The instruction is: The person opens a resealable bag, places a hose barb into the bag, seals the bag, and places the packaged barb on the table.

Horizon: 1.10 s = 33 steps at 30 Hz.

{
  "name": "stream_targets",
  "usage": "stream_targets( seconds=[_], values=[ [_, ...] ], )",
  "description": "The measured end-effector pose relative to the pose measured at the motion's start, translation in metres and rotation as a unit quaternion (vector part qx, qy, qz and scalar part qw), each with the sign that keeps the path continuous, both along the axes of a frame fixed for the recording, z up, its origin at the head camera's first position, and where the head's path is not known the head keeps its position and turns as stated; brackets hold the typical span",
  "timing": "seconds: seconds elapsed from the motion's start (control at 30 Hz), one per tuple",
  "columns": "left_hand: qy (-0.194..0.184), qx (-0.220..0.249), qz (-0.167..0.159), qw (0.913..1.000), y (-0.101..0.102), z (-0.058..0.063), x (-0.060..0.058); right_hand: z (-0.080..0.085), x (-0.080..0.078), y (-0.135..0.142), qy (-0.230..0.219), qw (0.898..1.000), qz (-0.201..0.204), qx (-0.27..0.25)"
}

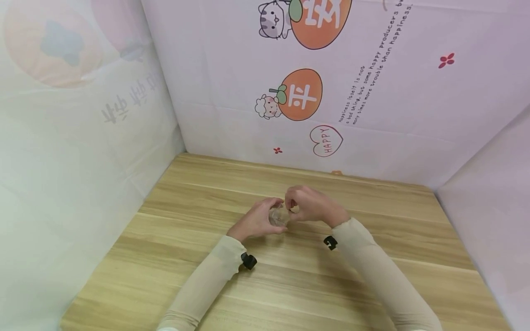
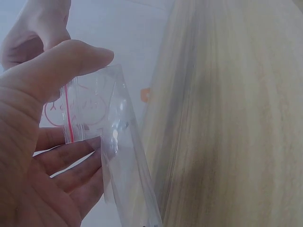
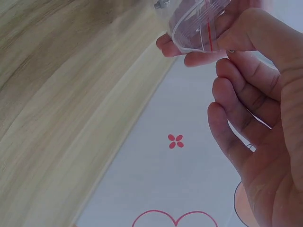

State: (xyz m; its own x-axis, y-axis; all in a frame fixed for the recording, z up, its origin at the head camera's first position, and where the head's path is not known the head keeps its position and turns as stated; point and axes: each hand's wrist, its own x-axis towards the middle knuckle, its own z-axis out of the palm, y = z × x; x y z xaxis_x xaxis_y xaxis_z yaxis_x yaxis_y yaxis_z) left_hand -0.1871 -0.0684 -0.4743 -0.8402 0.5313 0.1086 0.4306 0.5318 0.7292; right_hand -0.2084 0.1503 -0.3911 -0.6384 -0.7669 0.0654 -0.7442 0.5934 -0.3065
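A clear zip bag (image 1: 278, 217) with a red line along its seal hangs between the two hands above the table. My left hand (image 1: 262, 219) holds it, thumb on one side and fingers on the other, as the zip bag (image 2: 125, 146) shows in the left wrist view. At the sealed end, my right hand (image 1: 309, 204) has thumb and index finger pinched together. Between those fingertips peeks a small round metal piece (image 3: 231, 50), mostly hidden. A grey metallic bit (image 3: 161, 4) shows at the bag's far end in the right wrist view.
Under the hands lies a wood-grain table (image 1: 186, 207). White printed sheets stand as walls around it, the back wall (image 1: 232, 92) bearing cartoon fruit and lettering. Each sleeve carries a black wrist device, one a left strap mount (image 1: 249, 261), the other a right mount (image 1: 330, 242).
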Motion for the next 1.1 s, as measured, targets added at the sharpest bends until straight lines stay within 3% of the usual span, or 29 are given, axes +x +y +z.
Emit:
stream_targets(
  seconds=[0.4, 1.1],
  values=[
    [0.001, 0.012, -0.012, 0.9999, 0.002, 0.001, 0.001, -0.006, -0.003, -0.008, 0.002, 1.0, 0.015, -0.021],
    [0.009, -0.007, -0.001, 0.9999, 0.0, 0.002, 0.001, 0.001, -0.001, 0.004, 0.0, 0.999, -0.011, -0.034]
  ],
)
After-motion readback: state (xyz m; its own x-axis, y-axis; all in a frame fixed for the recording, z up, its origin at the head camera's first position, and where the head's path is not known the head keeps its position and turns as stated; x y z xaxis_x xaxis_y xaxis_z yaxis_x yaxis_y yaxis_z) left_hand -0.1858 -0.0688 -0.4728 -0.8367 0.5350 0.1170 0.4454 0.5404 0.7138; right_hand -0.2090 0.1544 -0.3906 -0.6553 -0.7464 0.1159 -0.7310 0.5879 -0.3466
